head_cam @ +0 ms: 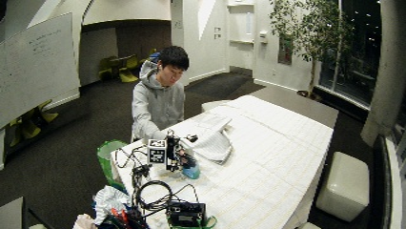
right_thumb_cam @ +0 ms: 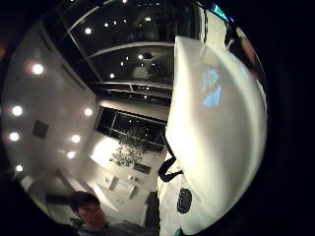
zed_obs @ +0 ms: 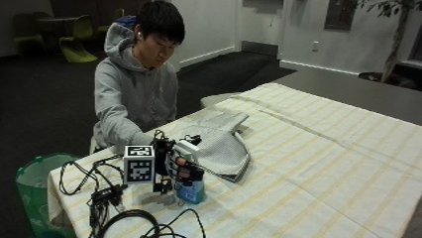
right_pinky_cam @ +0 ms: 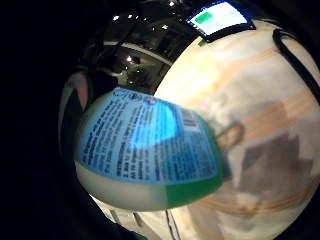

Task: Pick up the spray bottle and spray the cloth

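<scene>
In the outside view my gloved right hand point(zed_obs: 173, 167) grips a spray bottle point(zed_obs: 192, 192) near the table's front left corner. The bottle has a white body and a blue label, and its white spray head point(zed_obs: 187, 148) points toward the grey cloth point(zed_obs: 221, 145). The cloth lies folded on the striped tablecloth just beyond the bottle. The bottle's base is at or just above the tablecloth; I cannot tell whether it touches. Both palm views show the bottle close up: the blue label point(right_pinky_cam: 147, 150) and the white body point(right_thumb_cam: 216, 132). The wide outside view shows the hand point(head_cam: 172, 155), bottle point(head_cam: 191, 171) and cloth point(head_cam: 214, 139).
Black cables and a cable loop point(zed_obs: 131, 219) lie on the table's corner beside the hand. A green bin point(zed_obs: 36, 181) stands on the floor by that corner. A black box point(head_cam: 185, 213) sits at the near table end. The striped table point(zed_obs: 330, 163) stretches right.
</scene>
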`<state>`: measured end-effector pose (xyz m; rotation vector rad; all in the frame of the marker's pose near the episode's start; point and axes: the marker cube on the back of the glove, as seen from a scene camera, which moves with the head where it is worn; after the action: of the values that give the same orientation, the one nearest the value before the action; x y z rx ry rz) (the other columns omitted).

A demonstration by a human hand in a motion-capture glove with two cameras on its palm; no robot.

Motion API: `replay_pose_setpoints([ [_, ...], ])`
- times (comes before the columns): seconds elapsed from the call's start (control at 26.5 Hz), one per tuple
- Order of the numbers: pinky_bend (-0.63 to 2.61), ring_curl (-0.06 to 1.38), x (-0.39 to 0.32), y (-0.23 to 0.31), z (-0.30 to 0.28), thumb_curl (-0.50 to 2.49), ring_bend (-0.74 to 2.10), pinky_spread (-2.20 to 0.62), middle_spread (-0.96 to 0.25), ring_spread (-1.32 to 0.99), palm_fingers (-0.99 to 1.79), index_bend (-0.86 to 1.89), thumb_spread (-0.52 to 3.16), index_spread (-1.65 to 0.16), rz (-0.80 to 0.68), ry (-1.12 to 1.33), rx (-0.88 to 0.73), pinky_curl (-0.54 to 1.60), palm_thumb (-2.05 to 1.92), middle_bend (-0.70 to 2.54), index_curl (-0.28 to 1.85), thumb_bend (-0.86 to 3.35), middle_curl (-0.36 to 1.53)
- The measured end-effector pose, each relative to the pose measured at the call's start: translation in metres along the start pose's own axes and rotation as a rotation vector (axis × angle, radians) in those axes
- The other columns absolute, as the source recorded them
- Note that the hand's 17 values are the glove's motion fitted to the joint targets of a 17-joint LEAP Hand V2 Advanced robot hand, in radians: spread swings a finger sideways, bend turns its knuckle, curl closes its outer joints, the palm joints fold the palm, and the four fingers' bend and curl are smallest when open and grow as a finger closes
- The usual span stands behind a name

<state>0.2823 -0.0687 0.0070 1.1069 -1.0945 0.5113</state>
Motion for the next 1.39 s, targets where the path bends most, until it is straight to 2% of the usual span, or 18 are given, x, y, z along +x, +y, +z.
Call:
replay_pose_setpoints([
  [0.11, 0.52, 0.37, 0.002, -0.006, 0.001, 0.39, 0.83, 0.09, 0.02, -0.04, 0.69, 0.43, 0.95, -0.19, 0.019, -0.031, -0.003, 0.33, 0.72, -0.03, 0.31, -0.03, 0.2],
  [0.15, 0.39, 0.33, 0.003, -0.008, 0.001, 0.39, 0.69, 0.08, -0.01, -0.05, 0.93, 0.31, 0.95, -0.19, 0.024, -0.041, -0.007, 0.3, 0.74, 0.51, 0.28, -0.02, 0.34],
  [0.34, 0.29, 0.33, 0.006, -0.02, 0.005, 0.44, 0.6, 0.02, -0.05, -0.09, 1.15, 0.26, 0.92, -0.18, 0.046, -0.123, -0.07, 0.29, 0.84, 0.65, 0.31, 0.01, 0.4],
  [0.87, 0.33, 0.37, 0.004, -0.03, 0.02, 0.58, 0.54, -0.15, -0.09, -0.15, 1.29, 0.23, 0.48, -0.19, 0.021, -0.128, -0.167, 0.34, 1.0, 0.62, 0.4, -0.02, 0.44],
  [1.39, 0.31, 0.39, 0.002, -0.03, 0.026, 0.65, 0.5, -0.2, -0.08, -0.17, 1.33, 0.27, 0.33, -0.21, -0.003, -0.113, -0.234, 0.36, 1.01, 0.62, 0.48, -0.04, 0.47],
])
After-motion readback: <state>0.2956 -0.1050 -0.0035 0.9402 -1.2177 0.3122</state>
